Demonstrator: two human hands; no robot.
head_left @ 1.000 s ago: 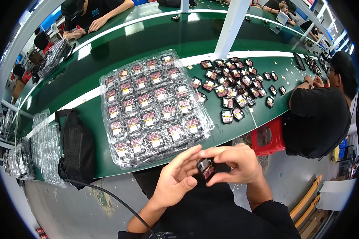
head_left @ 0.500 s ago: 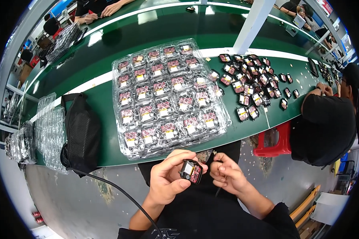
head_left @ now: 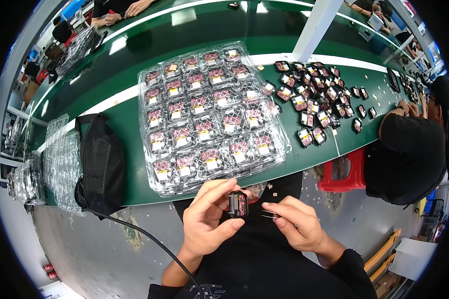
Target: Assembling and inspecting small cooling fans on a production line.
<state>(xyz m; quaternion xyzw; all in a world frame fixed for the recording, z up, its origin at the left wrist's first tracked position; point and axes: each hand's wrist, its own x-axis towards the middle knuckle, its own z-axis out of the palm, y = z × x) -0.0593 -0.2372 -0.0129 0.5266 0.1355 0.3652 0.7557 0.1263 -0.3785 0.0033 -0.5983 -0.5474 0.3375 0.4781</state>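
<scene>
Black and glossy, the small case (head_left: pixel 238 204) is in the left hand (head_left: pixel 204 217), held in the air before the person's body, beyond the table edge. The left fingers are curved around it, with the thumb at its lower side. The right hand (head_left: pixel 299 224) is near but apart from the case; its fingers are pinched narrow on thin metal tweezers (head_left: pixel 270 215), whose tips point toward it.

I think the case could slip if the tweezers push it hard, because mostly fingertips support it, and below is the floor. The metal tips could also scratch its shiny face.

On the green table (head_left: pixel 129 149), the clear tray (head_left: pixel 286 145) lies close to the near edge, so a forearm could perhaps knock it. Its cells hold similar cases in rows; what is inside the cases I cannot tell. To the left is a black bag (head_left: pixel 102 169), its content hidden, and next to it more clear trays (head_left: pixel 62 172). Farther right, a loose pile (head_left: pixel 312 106) of cases has no container; some could scratch each other there.
</scene>
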